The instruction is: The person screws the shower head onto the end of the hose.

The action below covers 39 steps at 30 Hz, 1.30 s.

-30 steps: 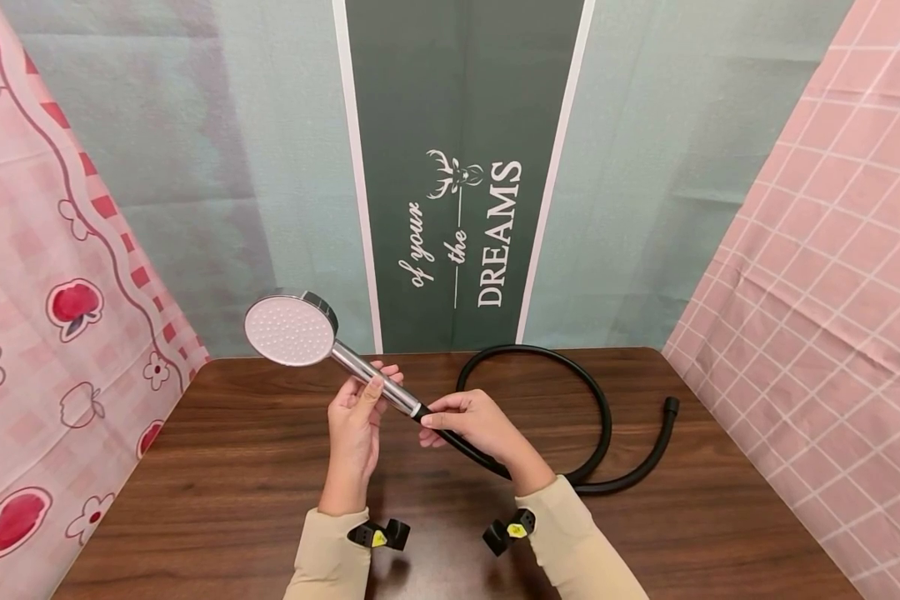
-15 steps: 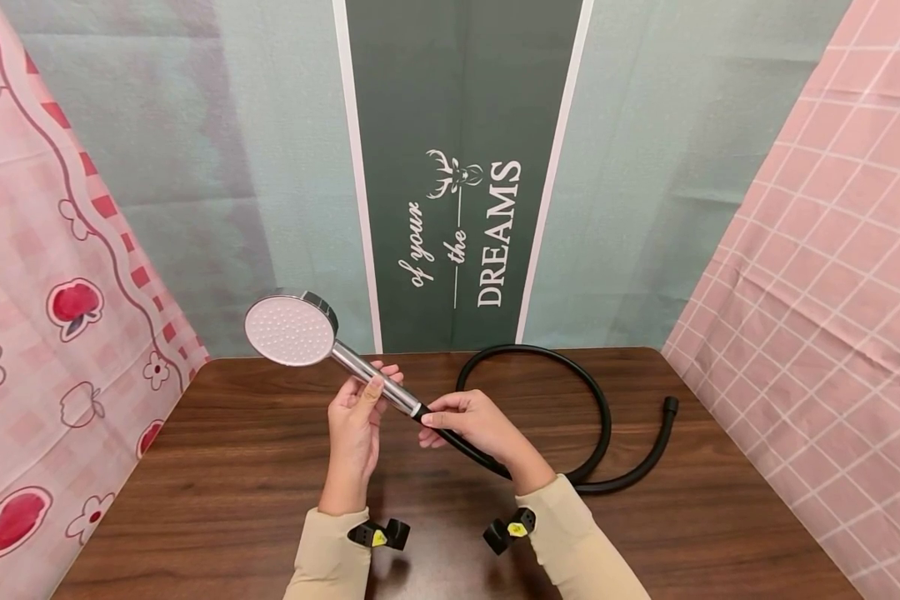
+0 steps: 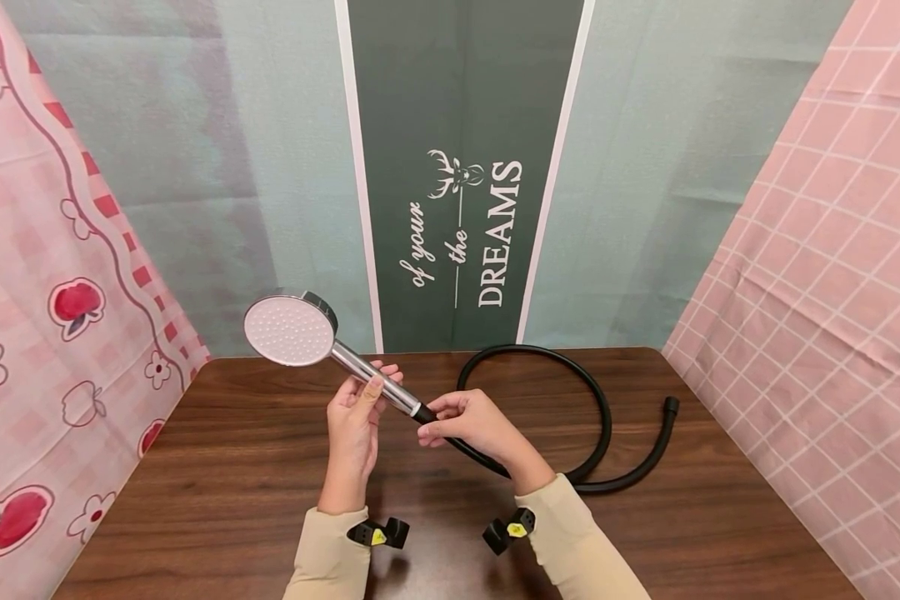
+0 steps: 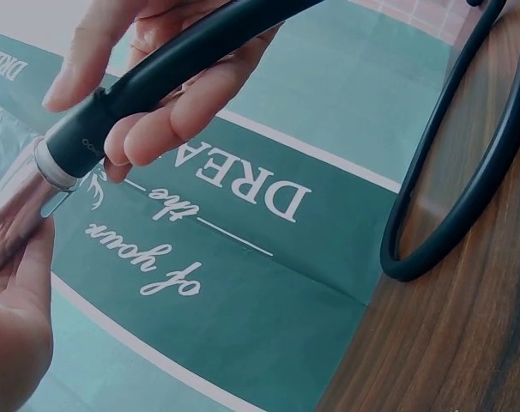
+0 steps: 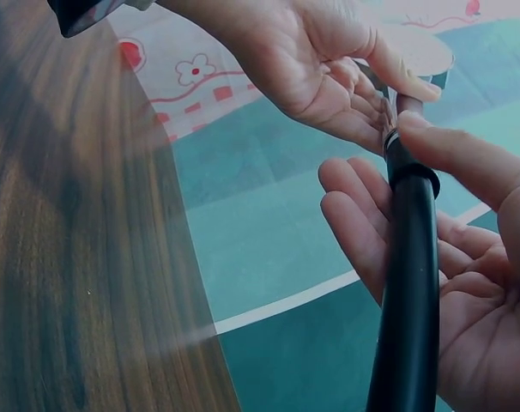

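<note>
My left hand [image 3: 355,425] holds the chrome handle of a shower head [image 3: 291,331], with the thumb laid along it. The round white spray face tilts up at the far left. At the handle's lower end, a black hose [image 3: 598,392] joins it by a black connector nut [image 4: 78,137]. My right hand [image 3: 474,427] pinches the hose at this nut. In the right wrist view the thumb [image 5: 466,159] touches the nut, and the other fingers lie behind the hose. A white ring [image 4: 52,163] shows between nut and handle.
Behind my right hand the hose loops over the brown wooden table [image 3: 217,467], its loose end [image 3: 671,405] at the right. A green and teal cloth [image 3: 457,100] hangs at the back, pink cloths at both sides.
The thumb and fingers of my right hand have shifted slightly around the nut, so more of the black nut shows. My left hand and the shower head stay in place.
</note>
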Tool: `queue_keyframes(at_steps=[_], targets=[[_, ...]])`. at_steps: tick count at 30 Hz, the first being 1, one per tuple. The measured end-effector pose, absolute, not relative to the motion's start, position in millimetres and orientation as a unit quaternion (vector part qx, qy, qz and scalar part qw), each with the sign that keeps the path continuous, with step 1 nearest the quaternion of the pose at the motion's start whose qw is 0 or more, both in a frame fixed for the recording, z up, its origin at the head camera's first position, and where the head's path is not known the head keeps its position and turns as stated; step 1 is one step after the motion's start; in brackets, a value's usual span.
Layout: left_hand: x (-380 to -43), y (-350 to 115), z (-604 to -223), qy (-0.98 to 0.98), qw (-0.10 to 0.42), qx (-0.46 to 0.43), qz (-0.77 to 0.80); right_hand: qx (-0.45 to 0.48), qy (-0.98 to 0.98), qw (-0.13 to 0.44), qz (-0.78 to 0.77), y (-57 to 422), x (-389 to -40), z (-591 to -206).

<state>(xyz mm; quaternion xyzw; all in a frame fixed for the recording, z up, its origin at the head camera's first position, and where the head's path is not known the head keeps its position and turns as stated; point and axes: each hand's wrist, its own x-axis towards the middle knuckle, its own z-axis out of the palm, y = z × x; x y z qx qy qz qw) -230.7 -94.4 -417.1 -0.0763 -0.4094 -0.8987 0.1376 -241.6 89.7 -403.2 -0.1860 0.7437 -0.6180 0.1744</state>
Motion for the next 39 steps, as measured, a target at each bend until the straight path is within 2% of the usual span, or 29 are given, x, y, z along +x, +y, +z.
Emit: queue_keyframes(at_steps=[39], targets=[[-229.6,-91.8,-415.0,-0.402,0.138,-0.068,-0.903,-0.179,0.733,0.145,-0.640,87.1,-237.5,-402.0]])
